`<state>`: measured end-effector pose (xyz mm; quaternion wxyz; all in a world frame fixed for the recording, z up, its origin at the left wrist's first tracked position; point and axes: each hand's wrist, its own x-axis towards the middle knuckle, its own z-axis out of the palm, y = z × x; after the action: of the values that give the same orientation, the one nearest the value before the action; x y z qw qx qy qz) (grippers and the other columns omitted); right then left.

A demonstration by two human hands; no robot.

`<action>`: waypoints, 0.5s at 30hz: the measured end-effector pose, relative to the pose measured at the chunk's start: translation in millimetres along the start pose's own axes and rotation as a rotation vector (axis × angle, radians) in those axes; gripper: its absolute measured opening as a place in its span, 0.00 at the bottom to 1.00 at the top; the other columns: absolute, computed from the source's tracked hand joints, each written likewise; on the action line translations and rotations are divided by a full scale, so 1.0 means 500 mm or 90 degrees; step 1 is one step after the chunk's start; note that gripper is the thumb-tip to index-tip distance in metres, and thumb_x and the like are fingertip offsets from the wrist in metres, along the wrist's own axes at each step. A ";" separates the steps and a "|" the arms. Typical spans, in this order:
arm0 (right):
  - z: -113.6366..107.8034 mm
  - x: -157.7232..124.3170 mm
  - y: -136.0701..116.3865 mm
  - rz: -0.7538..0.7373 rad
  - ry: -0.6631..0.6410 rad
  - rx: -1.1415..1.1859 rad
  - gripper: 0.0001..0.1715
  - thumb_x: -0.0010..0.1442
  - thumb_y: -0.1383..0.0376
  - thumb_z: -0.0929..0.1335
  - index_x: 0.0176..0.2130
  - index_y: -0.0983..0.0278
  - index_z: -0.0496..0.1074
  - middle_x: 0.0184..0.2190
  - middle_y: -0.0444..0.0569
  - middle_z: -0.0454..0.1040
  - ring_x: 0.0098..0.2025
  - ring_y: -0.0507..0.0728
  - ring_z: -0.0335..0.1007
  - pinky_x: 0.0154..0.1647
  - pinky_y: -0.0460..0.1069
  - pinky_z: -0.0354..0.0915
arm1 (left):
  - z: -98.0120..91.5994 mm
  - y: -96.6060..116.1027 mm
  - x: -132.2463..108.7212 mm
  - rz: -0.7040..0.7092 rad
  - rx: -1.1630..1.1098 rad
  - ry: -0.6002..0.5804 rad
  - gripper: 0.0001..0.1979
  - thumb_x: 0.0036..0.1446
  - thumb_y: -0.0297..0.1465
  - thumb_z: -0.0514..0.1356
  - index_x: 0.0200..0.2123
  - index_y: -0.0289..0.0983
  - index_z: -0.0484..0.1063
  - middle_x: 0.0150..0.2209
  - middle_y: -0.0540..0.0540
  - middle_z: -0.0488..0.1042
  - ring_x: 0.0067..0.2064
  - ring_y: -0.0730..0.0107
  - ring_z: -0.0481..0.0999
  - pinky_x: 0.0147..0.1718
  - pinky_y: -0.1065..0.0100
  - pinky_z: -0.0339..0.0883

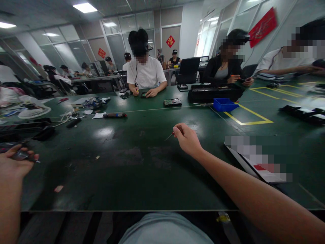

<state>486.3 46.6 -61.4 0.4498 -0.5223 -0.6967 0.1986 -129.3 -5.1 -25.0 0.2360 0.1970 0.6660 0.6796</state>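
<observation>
My right hand (187,138) is closed above the middle of the green table, gripping a small screwdriver (169,136). Its thin metal shaft points down and to the left, and the fingers mostly hide its reddish handle. At the left edge of the view, my left hand (15,161) is wrapped round a dark, rounded object (20,155) with a shiny surface. A short pale tip sticks out near the fingertips there. What kind of thing this is I cannot make out, since the hand and the picture edge cover part of it.
A blue bin (224,104) stands before a long black casing (215,93). Nearer the middle lies a hard drive (172,102). To the left are an electric screwdriver-like tool (114,115) and a white fan guard (34,111). Several people sit around, one across from me (146,73).
</observation>
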 end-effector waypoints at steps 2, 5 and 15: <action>0.001 0.000 0.001 -0.002 -0.001 -0.003 0.13 0.67 0.56 0.62 0.38 0.61 0.70 0.28 0.47 0.76 0.32 0.57 0.73 0.35 0.51 0.63 | 0.040 0.018 -0.035 -0.031 -0.070 0.039 0.11 0.53 0.17 0.42 0.30 0.34 0.61 0.25 0.49 0.61 0.25 0.70 0.62 0.29 0.67 0.64; 0.002 0.000 0.001 -0.005 -0.006 -0.007 0.14 0.67 0.56 0.62 0.38 0.61 0.70 0.29 0.47 0.77 0.32 0.57 0.73 0.35 0.51 0.63 | 0.111 0.050 -0.104 -0.039 -0.120 0.046 0.10 0.51 0.18 0.45 0.30 0.34 0.63 0.25 0.48 0.62 0.25 0.69 0.61 0.29 0.67 0.62; -0.001 -0.003 -0.002 -0.012 -0.009 0.000 0.14 0.67 0.56 0.62 0.37 0.61 0.70 0.29 0.47 0.77 0.32 0.57 0.73 0.34 0.51 0.62 | 0.331 0.046 -0.298 -0.082 -0.169 -0.391 0.17 0.41 0.17 0.53 0.36 0.34 0.69 0.25 0.50 0.63 0.27 0.69 0.64 0.33 0.63 0.64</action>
<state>486.4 45.0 -61.1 0.4467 -0.5142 -0.7049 0.1977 86.4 42.2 10.7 0.4914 0.3178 0.4805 0.6531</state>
